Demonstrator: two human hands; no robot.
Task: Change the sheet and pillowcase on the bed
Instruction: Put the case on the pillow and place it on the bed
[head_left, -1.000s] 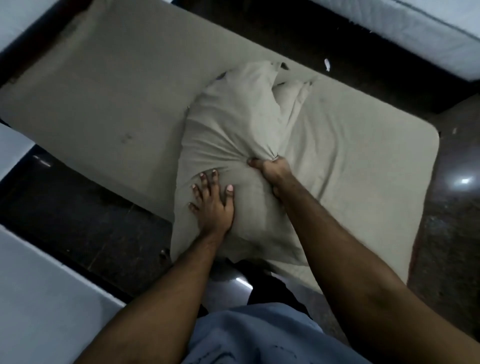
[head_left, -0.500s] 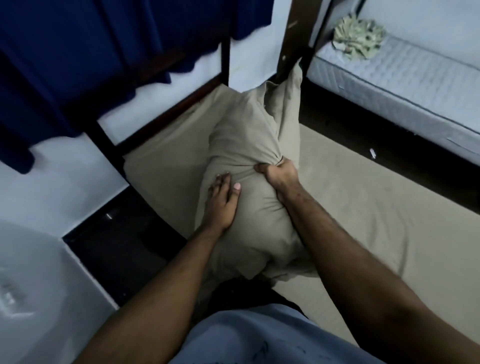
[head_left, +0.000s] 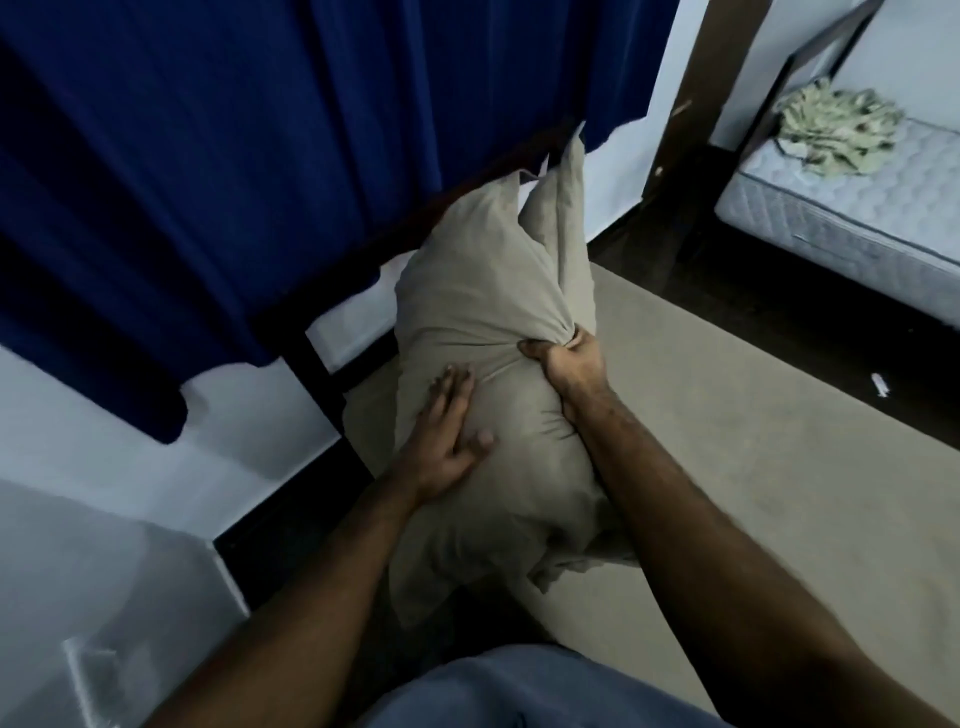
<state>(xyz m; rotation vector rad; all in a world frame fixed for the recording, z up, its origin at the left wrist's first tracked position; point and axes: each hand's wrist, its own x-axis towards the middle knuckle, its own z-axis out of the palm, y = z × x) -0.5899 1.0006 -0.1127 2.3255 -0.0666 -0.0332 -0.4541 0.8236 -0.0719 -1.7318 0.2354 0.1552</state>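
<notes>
Fingers of the right hand (head_left: 563, 364) are clenched around a bunched twist of the beige pillowcase (head_left: 493, 322), gathering the fabric into tight creases at mid-frame, while the left hand (head_left: 447, 441) lies flat on the cloth just below and to the left, its fingers close together and the thumb spread to the side. Held between both hands, the pillow (head_left: 514, 483) stands nearly upright at the centre of the frame, its two loose upper corners reaching up to the hem of a dark blue curtain (head_left: 208, 156) that fills the upper left. Its lower end hangs over the near edge of the bed's beige sheet (head_left: 727, 467), which runs bare toward the right edge of the frame. A dark bed frame (head_left: 311, 364) borders the sheet's left end, against a white wall. A strip of dark floor (head_left: 779, 312) at right separates this bed from a second, uncovered mattress (head_left: 857, 208) in the upper right corner, where a crumpled patterned cloth (head_left: 836, 130) lies. A small white scrap (head_left: 879, 384) rests on the floor close to the sheet's far edge.
</notes>
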